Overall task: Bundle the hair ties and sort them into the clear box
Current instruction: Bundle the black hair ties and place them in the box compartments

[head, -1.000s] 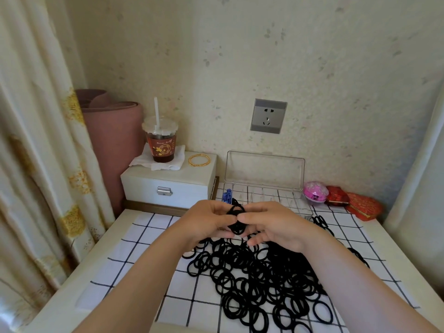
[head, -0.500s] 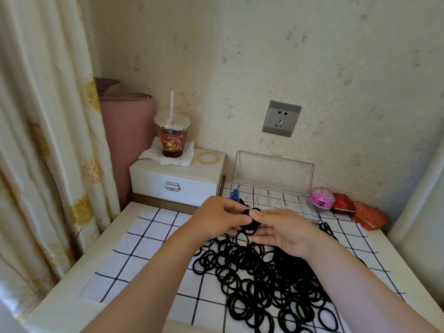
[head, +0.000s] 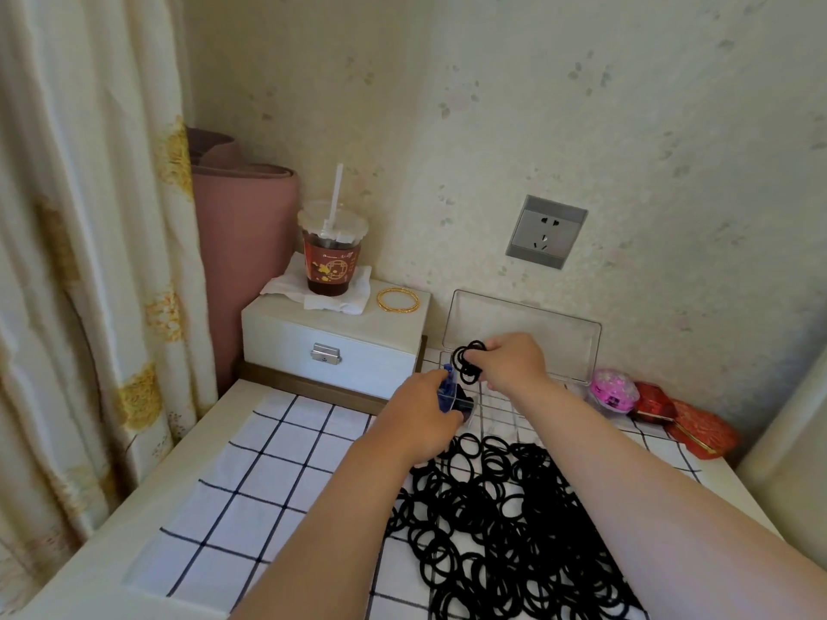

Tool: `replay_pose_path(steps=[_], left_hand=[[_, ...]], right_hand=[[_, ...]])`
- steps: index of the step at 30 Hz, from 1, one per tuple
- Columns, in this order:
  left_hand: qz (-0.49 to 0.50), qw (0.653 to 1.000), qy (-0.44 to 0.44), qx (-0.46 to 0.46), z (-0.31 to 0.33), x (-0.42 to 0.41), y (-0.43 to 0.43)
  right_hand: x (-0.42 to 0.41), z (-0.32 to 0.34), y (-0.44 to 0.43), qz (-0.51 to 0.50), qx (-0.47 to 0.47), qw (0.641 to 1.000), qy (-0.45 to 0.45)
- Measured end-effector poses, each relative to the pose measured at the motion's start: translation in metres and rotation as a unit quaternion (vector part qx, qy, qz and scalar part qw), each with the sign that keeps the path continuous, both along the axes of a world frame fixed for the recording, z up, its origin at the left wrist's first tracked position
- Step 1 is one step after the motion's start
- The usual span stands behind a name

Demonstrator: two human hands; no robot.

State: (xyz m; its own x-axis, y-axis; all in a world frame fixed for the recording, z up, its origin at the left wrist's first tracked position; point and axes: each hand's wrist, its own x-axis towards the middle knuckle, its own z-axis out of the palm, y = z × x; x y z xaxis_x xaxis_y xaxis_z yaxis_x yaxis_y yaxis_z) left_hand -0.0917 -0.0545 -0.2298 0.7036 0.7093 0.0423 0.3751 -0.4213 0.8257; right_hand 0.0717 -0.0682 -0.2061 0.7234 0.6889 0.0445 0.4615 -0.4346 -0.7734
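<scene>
A bundle of black hair ties (head: 467, 362) hangs from the pinched fingers of my right hand (head: 512, 364), just above the left end of the clear box (head: 532, 402). The box stands against the wall with its lid (head: 523, 322) upright and open. My left hand (head: 420, 416) curls around the box's front left corner, beside a small blue item (head: 447, 387) inside it. A large loose pile of black hair ties (head: 505, 530) covers the checked cloth (head: 277, 463) under my forearms.
A white drawer box (head: 331, 346) at the back left carries an iced drink cup (head: 331, 257) on a napkin and a gold bangle (head: 397, 300). A pink ball (head: 613, 389) and red boxes (head: 698, 429) sit right of the clear box. Curtain (head: 89, 261) hangs left.
My hands have come apart. The right hand has carried the bundle up and forward over the clear box, and the left hand has moved to the box's front left corner.
</scene>
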Motion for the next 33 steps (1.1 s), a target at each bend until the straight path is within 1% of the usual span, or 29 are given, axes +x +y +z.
replay_pose_path(steps=[2,4,7,9,11,13,17,18,20,22,23,24,25,27,28,29,31,32,33], left_hand=[[-0.003,1.000,-0.009,-0.009,0.000,0.001,0.003],[-0.007,1.000,-0.011,-0.015,0.000,0.002,0.004],[-0.005,1.000,-0.014,-0.021,-0.001,0.005,0.006],[-0.003,1.000,-0.015,-0.021,0.000,0.006,0.005],[-0.003,1.000,-0.011,-0.012,0.000,0.006,0.005],[-0.004,1.000,-0.006,-0.008,0.000,0.006,0.004],[0.000,1.000,0.007,-0.016,0.001,0.007,0.004],[0.001,1.000,0.010,-0.016,0.002,0.007,0.003],[-0.001,1.000,0.012,-0.015,0.002,0.007,0.002],[0.000,1.000,0.013,-0.015,0.003,0.006,0.001],[-0.001,1.000,0.014,-0.014,0.003,0.006,0.000],[-0.003,1.000,0.016,-0.013,0.004,0.006,0.000],[-0.005,1.000,0.018,-0.013,0.004,0.005,-0.001],[-0.009,1.000,0.025,-0.012,0.005,0.005,-0.001],[-0.012,1.000,0.027,-0.011,0.005,0.005,-0.002],[-0.014,0.999,0.027,-0.010,0.005,0.005,-0.002],[-0.017,0.999,0.030,-0.008,0.006,0.004,-0.002],[-0.018,0.999,0.031,-0.004,0.006,0.004,-0.002],[-0.019,0.999,0.030,0.001,0.005,0.004,-0.002]], right_hand=[[0.002,-0.004,0.007,0.022,-0.071,0.995,-0.071],[0.004,-0.007,0.012,0.034,-0.140,0.980,-0.138],[0.005,-0.011,0.018,0.031,-0.204,0.957,-0.206],[0.001,-0.013,0.022,0.043,-0.250,0.931,-0.263],[-0.002,-0.012,0.024,0.061,-0.273,0.912,-0.300],[0.001,-0.010,0.025,0.088,-0.291,0.904,-0.300],[0.012,0.002,0.020,0.151,-0.312,0.912,-0.218],[0.015,0.006,0.017,0.161,-0.305,0.917,-0.201],[0.019,0.012,0.010,0.165,-0.262,0.932,-0.186],[0.014,0.017,-0.001,0.170,-0.216,0.942,-0.192],[0.012,0.015,-0.006,0.182,-0.202,0.940,-0.206],[0.011,0.012,-0.010,0.199,-0.202,0.930,-0.232],[0.010,0.007,-0.013,0.216,-0.222,0.911,-0.273],[0.008,-0.003,-0.018,0.244,-0.281,0.848,-0.378],[0.007,-0.009,-0.019,0.258,-0.300,0.821,-0.412],[0.005,-0.012,-0.020,0.271,-0.315,0.802,-0.428],[0.003,-0.013,-0.019,0.282,-0.332,0.790,-0.431],[0.002,-0.012,-0.018,0.283,-0.336,0.792,-0.424],[0.003,-0.010,-0.017,0.281,-0.333,0.802,-0.408]])
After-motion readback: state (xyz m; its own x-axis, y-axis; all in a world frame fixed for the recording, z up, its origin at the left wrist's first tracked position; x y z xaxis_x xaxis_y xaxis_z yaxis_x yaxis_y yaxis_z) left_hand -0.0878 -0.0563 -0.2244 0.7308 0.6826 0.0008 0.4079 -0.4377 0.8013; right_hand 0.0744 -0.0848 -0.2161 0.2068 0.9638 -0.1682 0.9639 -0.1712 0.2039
